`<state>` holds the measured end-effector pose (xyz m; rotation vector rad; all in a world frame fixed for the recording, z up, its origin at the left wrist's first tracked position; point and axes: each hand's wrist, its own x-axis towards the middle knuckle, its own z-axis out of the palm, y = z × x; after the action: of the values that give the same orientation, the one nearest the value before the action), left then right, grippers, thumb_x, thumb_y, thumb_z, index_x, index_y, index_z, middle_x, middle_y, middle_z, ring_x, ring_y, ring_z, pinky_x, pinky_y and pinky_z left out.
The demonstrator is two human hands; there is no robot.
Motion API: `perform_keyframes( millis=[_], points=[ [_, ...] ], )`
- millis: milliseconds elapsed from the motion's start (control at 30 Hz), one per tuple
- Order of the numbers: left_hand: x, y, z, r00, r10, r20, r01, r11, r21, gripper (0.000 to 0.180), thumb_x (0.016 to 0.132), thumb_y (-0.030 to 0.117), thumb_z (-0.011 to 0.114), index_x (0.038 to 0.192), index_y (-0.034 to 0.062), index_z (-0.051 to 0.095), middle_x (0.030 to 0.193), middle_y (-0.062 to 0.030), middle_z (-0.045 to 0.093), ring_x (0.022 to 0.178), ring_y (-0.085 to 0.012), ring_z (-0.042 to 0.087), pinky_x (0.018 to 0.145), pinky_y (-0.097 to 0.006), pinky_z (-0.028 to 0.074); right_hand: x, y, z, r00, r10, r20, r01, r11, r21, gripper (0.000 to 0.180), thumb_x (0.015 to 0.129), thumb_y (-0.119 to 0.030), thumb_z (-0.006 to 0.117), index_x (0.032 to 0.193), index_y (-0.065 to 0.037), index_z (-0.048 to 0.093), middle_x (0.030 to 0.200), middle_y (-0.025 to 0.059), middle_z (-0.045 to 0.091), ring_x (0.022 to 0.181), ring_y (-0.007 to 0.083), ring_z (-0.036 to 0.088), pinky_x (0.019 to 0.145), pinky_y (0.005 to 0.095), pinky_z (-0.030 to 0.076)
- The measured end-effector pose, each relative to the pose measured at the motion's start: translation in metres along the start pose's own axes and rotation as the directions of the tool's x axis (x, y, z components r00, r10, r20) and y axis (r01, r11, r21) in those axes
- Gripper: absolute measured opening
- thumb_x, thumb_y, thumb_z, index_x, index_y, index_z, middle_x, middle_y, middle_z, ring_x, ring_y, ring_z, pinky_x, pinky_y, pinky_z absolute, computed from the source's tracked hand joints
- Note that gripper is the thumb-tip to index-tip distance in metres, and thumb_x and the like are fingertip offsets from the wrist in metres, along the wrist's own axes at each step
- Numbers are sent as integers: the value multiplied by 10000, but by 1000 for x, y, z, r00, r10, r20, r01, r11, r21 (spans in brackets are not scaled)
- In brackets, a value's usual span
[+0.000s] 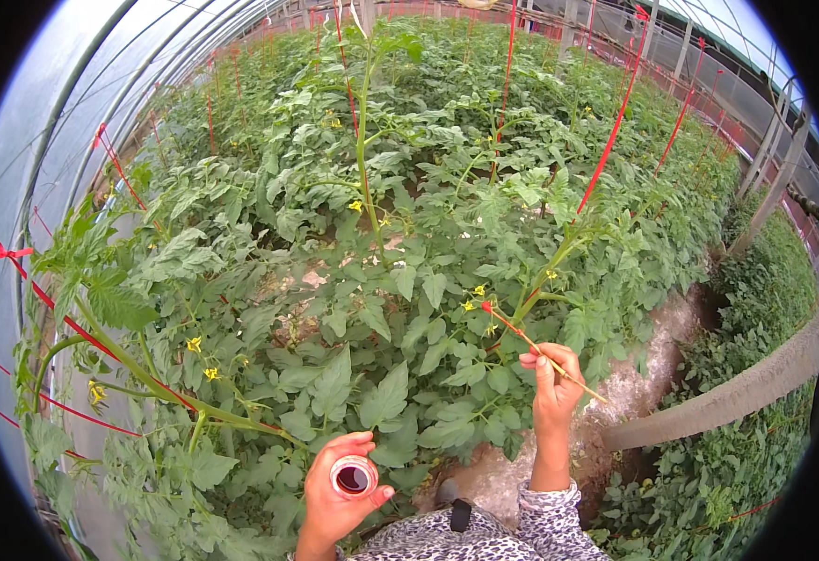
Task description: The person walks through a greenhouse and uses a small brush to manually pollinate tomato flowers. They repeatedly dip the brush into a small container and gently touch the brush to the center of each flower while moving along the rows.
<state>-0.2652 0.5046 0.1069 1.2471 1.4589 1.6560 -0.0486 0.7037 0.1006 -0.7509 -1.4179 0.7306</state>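
Head view: curling left hand [328, 505] around a jar [354, 459] of dark liquid [352, 481]; ahead and right of the jar, pinching a red-tipped stick [517, 330] in the extended right hand [551, 381].

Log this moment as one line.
left hand: holds open jar, dark liquid inside | right hand: holds thin stick, red tip near yellow flowers

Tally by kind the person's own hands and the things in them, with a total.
Hands: 2 (left hand, right hand)
Small cup of dark liquid: 1
Thin stick with a red tip: 1
Total: 4
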Motion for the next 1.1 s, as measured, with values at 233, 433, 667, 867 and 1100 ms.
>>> perform_keyframes(
  millis=[233,433,667,867,1100],
  points=[
    [10,-2,15,998,-56,-25,54,997,-49,544,609,138,872,1029,21,547,1169,-177,568,1025,-250,607,852,-351,497,11,30,10,995,87,44,-90,992,90,81,916,0,533,967,56,560,967,111,574,815,173,643,727,285,554],
    [17,-10,20,997,-69,-21,67,995,-76,546,609,132,870,1034,20,547,1174,-168,569,1021,-239,608,844,-348,497,13,31,4,999,47,-19,-46,996,74,92,914,7,529,981,62,561,977,117,574,810,172,643,720,282,551],
    [22,-19,23,999,-21,46,22,999,-38,583,604,77,871,1073,10,531,1220,-181,527,1039,-205,574,825,-318,497,24,35,4,998,53,-19,-52,998,39,93,919,-2,522,978,52,571,967,109,569,823,163,638,731,268,536],
    [23,-20,21,999,4,46,-4,1000,14,562,618,77,861,1070,11,533,1213,-169,538,1027,-190,577,830,-309,491,30,43,9,998,44,36,-43,999,-21,112,935,-41,521,1000,45,553,967,111,576,815,178,640,723,288,547],
    [21,-17,19,998,-61,16,61,998,-22,564,625,91,859,1078,5,535,1210,-163,548,1010,-177,579,834,-305,486,39,36,27,994,-11,110,18,998,-68,75,913,-22,546,958,36,563,918,99,584,776,160,641,688,272,532]
  ],
)
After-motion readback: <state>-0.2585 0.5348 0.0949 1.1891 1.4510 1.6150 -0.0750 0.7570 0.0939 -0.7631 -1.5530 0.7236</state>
